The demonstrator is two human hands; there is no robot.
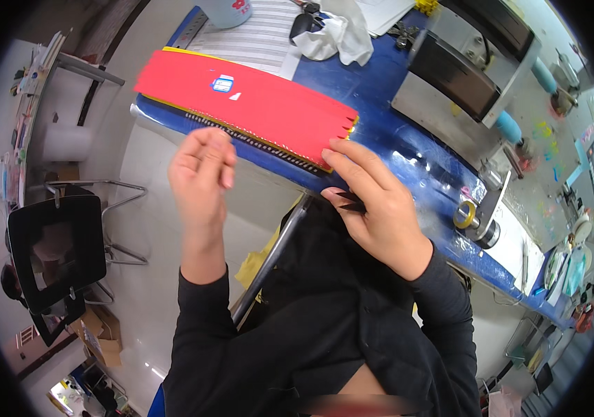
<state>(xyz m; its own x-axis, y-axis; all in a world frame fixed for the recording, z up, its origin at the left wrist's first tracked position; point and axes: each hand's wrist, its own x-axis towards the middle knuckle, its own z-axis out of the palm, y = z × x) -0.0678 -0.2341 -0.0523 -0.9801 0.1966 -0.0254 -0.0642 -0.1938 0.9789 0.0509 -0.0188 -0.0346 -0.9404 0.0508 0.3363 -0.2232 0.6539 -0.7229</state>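
While my right hand [373, 208] rests at the near end of a long red strip [248, 104], fingers flat on its notched end and thumb pinching small dark pieces [351, 201] against the palm, my left hand [203, 174] hovers loosely curled, holding nothing, just beside the strip's dark toothed edge [255, 142]. That strip lies along the blue worktop [387, 125] edge, likely pinned steady. White cloth [335, 35] and a tape roll [465, 214] sit farther off.

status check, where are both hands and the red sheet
Left hand loosely curled, empty, at table edge. Right hand fingertips on flat red sheet stack, small dark pieces under thumb. Blue table cluttered behind.
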